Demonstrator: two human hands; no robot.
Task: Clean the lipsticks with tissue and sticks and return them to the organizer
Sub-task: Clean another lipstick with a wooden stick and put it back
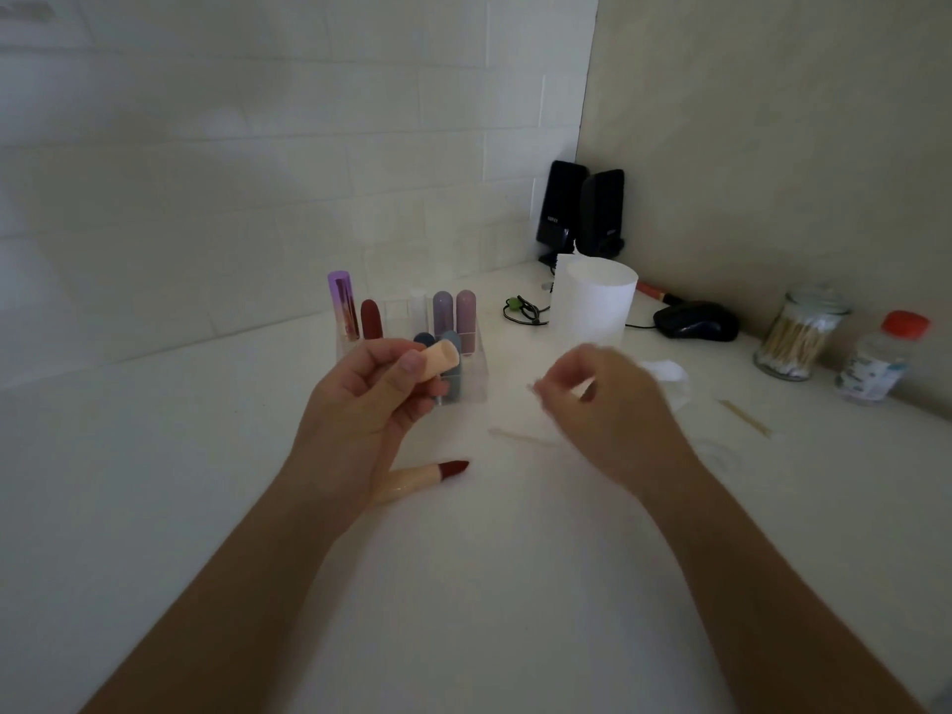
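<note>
on the white counter [489, 584], one clear organizer [476, 378] stands near the tiled wall, with at least seven lipsticks [442, 311] upright in it; the left hand hides part of its front row. one more, an open lipstick [427, 475] with a cream body and its dark red tip bare, lies on the counter in front of the organizer, partly under the left wrist. right of the organizer stands one tissue roll [592, 301], with one crumpled tissue piece [669, 373] beyond the right hand. two sticks lie flat: one blurred stick [520, 435] just right of the organizer, and another stick [747, 417] farther right. far right of the organizer are one jar of cotton swabs [796, 334] and one red-capped bottle [881, 360]. behind the roll are two black speakers [559, 208] and one mouse [695, 322].

the left hand [360, 399] is raised in front of the organizer, thumb and curled fingers gripping a peach cap [443, 359]. the right hand [613, 404] hovers right of the organizer, blurred, fingers curled and thumb near forefinger; i cannot tell whether it pinches anything.
</note>
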